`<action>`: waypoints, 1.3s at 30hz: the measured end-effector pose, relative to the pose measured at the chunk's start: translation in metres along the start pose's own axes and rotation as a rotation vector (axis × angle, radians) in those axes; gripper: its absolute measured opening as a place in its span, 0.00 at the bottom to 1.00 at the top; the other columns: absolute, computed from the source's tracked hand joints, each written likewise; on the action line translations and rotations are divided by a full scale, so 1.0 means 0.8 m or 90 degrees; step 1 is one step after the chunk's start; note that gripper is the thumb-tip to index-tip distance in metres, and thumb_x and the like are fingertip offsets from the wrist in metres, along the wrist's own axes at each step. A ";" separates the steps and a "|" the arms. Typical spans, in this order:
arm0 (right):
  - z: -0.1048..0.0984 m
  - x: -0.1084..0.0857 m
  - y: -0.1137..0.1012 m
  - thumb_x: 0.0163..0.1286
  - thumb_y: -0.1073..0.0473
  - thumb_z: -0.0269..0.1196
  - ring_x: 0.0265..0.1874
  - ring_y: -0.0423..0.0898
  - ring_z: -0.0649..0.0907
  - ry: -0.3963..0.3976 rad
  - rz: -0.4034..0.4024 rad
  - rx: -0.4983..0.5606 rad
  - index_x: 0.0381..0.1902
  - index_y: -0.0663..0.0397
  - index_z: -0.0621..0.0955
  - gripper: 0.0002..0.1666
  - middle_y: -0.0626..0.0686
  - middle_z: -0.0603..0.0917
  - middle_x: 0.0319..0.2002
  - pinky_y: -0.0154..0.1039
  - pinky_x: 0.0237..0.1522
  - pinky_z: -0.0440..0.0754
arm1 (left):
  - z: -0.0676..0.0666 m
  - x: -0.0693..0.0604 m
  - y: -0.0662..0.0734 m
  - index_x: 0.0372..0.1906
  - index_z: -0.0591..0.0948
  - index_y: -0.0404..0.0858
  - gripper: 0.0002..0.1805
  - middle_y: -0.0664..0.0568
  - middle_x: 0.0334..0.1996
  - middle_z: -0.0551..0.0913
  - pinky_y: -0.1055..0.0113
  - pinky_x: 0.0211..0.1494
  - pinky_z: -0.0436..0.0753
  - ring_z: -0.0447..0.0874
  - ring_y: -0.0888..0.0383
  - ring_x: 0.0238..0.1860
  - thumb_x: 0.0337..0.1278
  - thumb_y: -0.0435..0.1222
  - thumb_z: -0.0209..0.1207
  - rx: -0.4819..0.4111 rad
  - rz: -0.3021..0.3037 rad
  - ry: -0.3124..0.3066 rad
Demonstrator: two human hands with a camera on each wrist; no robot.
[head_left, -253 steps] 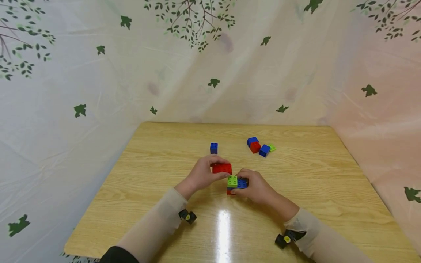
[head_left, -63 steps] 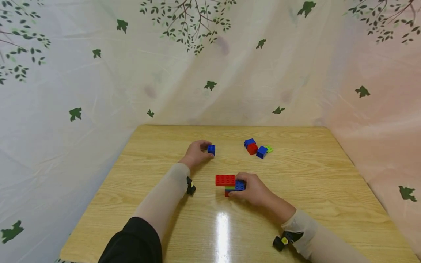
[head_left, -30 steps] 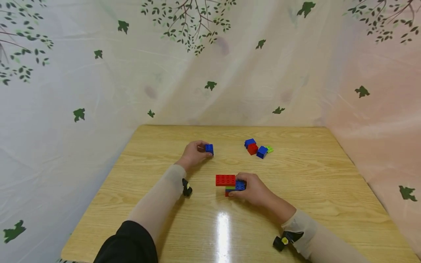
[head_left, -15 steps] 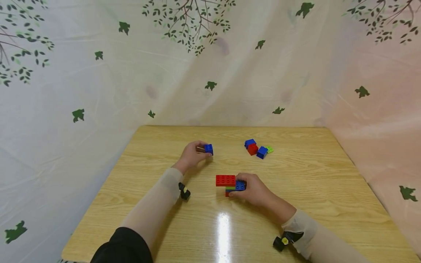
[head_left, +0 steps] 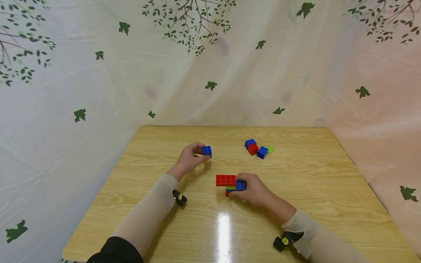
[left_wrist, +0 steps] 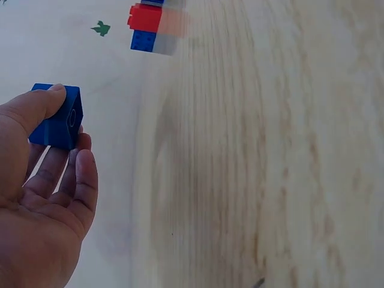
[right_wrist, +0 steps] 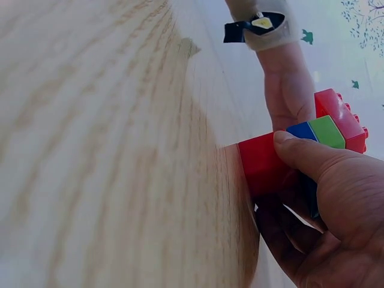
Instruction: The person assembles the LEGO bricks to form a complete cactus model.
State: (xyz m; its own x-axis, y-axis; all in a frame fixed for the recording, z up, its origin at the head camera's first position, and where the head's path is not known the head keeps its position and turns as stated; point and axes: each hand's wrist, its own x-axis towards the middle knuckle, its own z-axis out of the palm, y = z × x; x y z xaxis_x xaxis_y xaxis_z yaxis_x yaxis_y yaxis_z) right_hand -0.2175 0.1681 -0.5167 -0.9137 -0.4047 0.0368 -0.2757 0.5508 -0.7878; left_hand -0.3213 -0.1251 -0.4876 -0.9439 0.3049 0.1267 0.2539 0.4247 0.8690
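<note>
Between thumb and fingers my left hand (head_left: 188,160) pinches a small blue toy building brick (head_left: 207,151), which seems slightly raised over the table. The left wrist view shows the thumb on one side of that blue brick (left_wrist: 57,125) and fingers on the other. My right hand (head_left: 255,188) grips a stack of bricks standing on the table. A long red brick (head_left: 225,180) tops the stack and overhangs to the left. Under it, the right wrist view shows a green brick (right_wrist: 329,132), a blue layer (right_wrist: 302,131) and a red brick (right_wrist: 261,162) at the bottom; fingers partly hide them.
Loose bricks lie in a cluster at the back right of the wooden table (head_left: 312,175): a blue brick (head_left: 250,143), a red brick (head_left: 253,149), another blue brick (head_left: 262,152) and a green brick (head_left: 270,149). A leaf-patterned curtain (head_left: 184,91) surrounds the table.
The long red brick passed from my left hand onto the stack's green brick. My left hand then took the small blue brick and drew it slightly left and nearer. My right hand stayed put.
</note>
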 end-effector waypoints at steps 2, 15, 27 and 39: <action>0.000 0.000 0.000 0.58 0.45 0.81 0.37 0.44 0.80 -0.001 0.000 0.000 0.47 0.43 0.85 0.23 0.43 0.83 0.41 0.38 0.38 0.82 | 0.000 -0.004 0.002 0.60 0.82 0.43 0.21 0.52 0.48 0.88 0.56 0.52 0.87 0.86 0.53 0.49 0.64 0.39 0.73 -0.010 0.007 -0.001; 0.000 0.000 -0.002 0.58 0.46 0.82 0.40 0.45 0.81 -0.001 0.018 0.005 0.49 0.45 0.86 0.25 0.43 0.84 0.44 0.39 0.45 0.83 | 0.003 -0.036 0.023 0.61 0.83 0.45 0.21 0.54 0.49 0.88 0.60 0.53 0.87 0.86 0.54 0.50 0.65 0.42 0.72 -0.031 0.025 -0.011; 0.001 0.001 0.000 0.57 0.44 0.82 0.40 0.46 0.80 0.000 0.015 -0.004 0.49 0.45 0.86 0.25 0.43 0.84 0.42 0.40 0.45 0.82 | 0.008 -0.057 0.043 0.59 0.83 0.44 0.20 0.54 0.49 0.88 0.57 0.55 0.86 0.85 0.53 0.50 0.65 0.41 0.72 -0.042 0.065 -0.030; 0.001 0.002 0.000 0.57 0.44 0.82 0.37 0.45 0.79 0.003 0.012 -0.002 0.48 0.43 0.86 0.25 0.44 0.83 0.40 0.39 0.40 0.81 | 0.015 -0.070 0.051 0.60 0.82 0.45 0.20 0.53 0.49 0.87 0.48 0.58 0.85 0.86 0.52 0.48 0.66 0.38 0.71 -0.079 0.098 -0.039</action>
State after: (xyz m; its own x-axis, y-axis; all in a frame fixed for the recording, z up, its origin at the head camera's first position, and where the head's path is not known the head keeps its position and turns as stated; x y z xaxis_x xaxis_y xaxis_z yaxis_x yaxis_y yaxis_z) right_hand -0.2190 0.1671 -0.5171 -0.9204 -0.3902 0.0247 -0.2588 0.5606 -0.7866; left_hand -0.2556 -0.1147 -0.4646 -0.8801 0.4117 0.2366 0.3630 0.2621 0.8942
